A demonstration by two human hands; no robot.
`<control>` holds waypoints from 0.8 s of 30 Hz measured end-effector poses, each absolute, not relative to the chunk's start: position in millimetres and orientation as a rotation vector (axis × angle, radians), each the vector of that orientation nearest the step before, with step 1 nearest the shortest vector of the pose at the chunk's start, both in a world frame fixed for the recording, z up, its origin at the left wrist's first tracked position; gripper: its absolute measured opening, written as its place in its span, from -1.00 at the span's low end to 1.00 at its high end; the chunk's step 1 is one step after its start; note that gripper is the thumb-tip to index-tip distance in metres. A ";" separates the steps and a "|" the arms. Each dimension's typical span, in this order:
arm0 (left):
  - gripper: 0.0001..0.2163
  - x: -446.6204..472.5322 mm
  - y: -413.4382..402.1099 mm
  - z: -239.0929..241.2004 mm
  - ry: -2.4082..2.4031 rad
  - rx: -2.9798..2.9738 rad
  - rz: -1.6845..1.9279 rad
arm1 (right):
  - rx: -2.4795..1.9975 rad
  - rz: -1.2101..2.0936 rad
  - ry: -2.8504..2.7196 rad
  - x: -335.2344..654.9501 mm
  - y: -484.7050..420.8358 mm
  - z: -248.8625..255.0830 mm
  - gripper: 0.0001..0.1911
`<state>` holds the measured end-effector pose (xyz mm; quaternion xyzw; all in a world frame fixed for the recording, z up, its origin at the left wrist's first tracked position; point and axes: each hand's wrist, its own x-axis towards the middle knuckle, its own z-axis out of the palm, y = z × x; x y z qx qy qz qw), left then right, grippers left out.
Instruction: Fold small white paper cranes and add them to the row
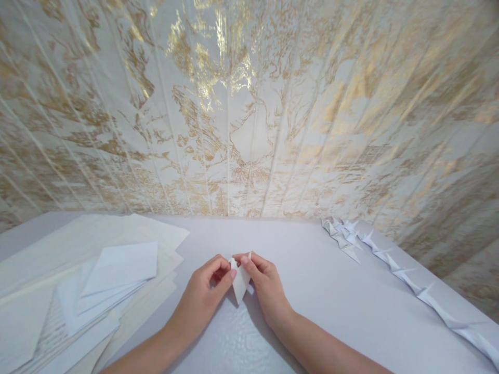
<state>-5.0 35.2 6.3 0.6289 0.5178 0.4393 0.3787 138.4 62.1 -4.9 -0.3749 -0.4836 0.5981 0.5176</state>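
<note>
Two hands met at the middle of the table (pixel 319 291), both pinched on one small folded paper piece (pixel 240 284); the left hand (pixel 205 291) gripped its left edge and the right hand (pixel 263 283) its upper right corner; the piece sat directly between them, equally near to each, its long axis running toward the person with the point nearest; a stack of white sheets (pixel 113 275) lay well to the left; a row of folded paper figures (pixel 390 259) ran along the right edge.
</note>
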 end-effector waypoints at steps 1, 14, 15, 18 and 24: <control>-0.78 -5.5 35.7 6.8 1.314 1.600 1.132 | -0.919 1.420 -1.169 139.2 63.8 -6.5 -0.62; -0.72 -8.5 40.1 4.9 1.256 1.359 1.227 | -0.866 1.303 -1.234 143.0 67.4 -5.6 -0.54; -0.72 -9.2 41.7 4.9 1.261 1.340 1.244 | -0.840 1.293 -1.235 143.5 67.6 -5.5 -0.62; -0.72 -11.1 45.2 5.5 1.270 1.300 1.271 | -0.804 1.284 -1.301 143.8 66.7 -6.6 -0.78; -0.73 -12.5 44.3 7.0 1.270 1.258 1.282 | -0.840 1.216 -1.491 141.0 61.9 -2.3 -0.90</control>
